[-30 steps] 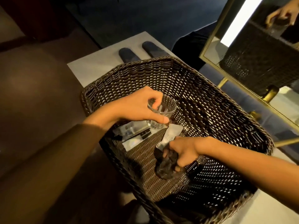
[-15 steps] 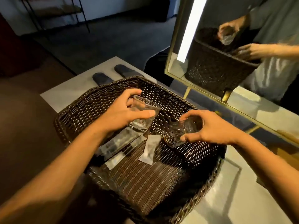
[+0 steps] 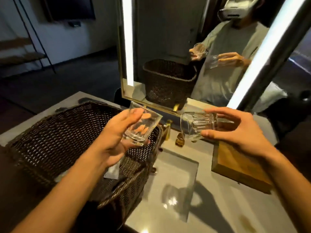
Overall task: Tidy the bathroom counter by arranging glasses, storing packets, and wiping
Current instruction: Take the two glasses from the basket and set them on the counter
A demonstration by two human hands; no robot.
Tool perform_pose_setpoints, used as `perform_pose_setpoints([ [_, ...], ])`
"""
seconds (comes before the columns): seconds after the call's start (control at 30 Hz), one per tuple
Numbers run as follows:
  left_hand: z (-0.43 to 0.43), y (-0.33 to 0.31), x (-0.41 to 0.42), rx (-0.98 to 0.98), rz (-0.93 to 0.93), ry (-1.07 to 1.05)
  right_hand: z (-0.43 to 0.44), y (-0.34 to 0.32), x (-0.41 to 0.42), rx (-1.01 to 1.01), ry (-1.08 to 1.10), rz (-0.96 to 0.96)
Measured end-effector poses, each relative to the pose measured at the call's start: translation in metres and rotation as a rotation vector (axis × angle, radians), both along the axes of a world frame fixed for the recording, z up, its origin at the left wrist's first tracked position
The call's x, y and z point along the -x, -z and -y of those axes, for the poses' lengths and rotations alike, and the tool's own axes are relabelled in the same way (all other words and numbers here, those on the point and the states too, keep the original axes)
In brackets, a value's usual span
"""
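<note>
Head view, left hand: the left hand is wrapped around a clear faceted glass, fingers showing through its wall, and holds it tilted above the right rim of the wicker basket.
Head view, right hand: the right hand grips a ribbed glass on its side, mouth toward the left, over the back of the counter near the brass tap.
Glasses: both are in the air and apart from each other; neither stands on the counter.
Packets: a pale packet lies on the basket floor under the left forearm; whether more lie beside it is hidden by the arm.
Counter: the grey countertop carries a wooden tray at the right, just below the right hand, with nothing seen on it; light spots and hand shadows fall on the recessed basin area.
Mirror: the mirror repeats the basket and both raised glasses.
Cloth: none can be made out.
Done, as judged: the glasses are out of the basket and at least one packet sits stored inside it.
Left, as judged: setting both glasses down in order, likely on or by the tray, checking for stray packets, and all of the wiping.
</note>
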State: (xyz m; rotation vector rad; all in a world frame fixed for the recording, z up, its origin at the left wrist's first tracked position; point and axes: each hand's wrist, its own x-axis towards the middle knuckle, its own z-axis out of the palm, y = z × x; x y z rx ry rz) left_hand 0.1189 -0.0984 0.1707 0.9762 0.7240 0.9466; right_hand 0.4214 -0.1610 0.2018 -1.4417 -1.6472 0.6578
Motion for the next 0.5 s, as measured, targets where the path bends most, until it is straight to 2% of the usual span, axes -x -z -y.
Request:
perform_pose_setpoints([
  [0.37, 0.126, 0.023, -0.174, -0.068, -0.03, 0.142, 0.193, 0.017, -0.141, 0.013, 0.321, -0.09],
  [0.5, 0.161, 0.033, -0.221, -0.1, -0.101, 0.148, 0.246, 0.027, -0.183, 0.025, 0.437, -0.048],
])
